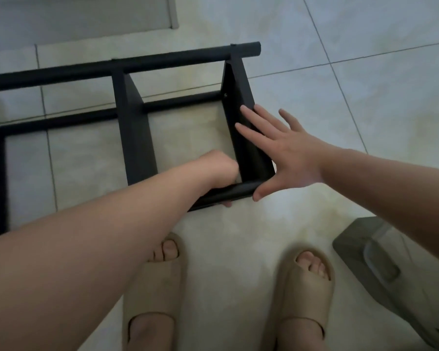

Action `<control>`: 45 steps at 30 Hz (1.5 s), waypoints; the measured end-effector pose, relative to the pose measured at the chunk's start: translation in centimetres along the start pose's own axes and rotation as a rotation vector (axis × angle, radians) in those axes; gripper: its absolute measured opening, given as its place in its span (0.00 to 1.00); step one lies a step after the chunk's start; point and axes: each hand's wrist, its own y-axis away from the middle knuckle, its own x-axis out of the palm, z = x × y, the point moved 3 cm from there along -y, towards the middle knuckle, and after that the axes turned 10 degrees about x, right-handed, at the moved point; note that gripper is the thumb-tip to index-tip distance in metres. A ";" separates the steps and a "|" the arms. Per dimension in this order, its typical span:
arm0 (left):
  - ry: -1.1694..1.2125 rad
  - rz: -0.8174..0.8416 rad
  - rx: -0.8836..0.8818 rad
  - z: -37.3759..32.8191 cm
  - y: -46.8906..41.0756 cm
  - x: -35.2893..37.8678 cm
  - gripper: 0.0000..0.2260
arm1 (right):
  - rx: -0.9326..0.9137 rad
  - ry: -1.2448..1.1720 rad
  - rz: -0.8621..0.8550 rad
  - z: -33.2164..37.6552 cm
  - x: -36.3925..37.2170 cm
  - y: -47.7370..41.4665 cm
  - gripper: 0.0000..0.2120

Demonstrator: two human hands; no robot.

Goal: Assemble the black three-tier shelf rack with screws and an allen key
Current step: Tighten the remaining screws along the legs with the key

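The black shelf rack [134, 127] lies on its side on the tiled floor, its shelf boards standing on edge between round black poles. My left hand [219, 171] grips the nearest pole [238, 191] with its fingers curled round it, close to the end shelf board [241, 122]. My right hand [281, 150] is spread flat, with straight fingers pressing the outer face of that end board and the thumb against the pole's end. A screw head [225, 95] shows on the board near the middle pole. No allen key is visible.
My two feet in beige slide sandals [153, 287] [306, 295] stand on the pale floor tiles just below the rack. A grey plastic object [380, 272] lies at the lower right. A grey mat or panel [86, 13] lies at the top left.
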 end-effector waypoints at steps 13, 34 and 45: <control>-0.295 0.285 -0.011 1.5 1.3 2.7 0.15 | 0.100 -0.063 -0.165 1.5 3.8 5.0 0.62; 0.132 0.324 0.132 3.6 -1.7 1.8 0.04 | -0.014 -0.020 -0.222 3.1 6.3 6.9 0.65; 0.386 0.461 0.143 3.0 -1.1 3.8 0.04 | 0.041 -0.075 -0.206 3.0 6.5 7.3 0.69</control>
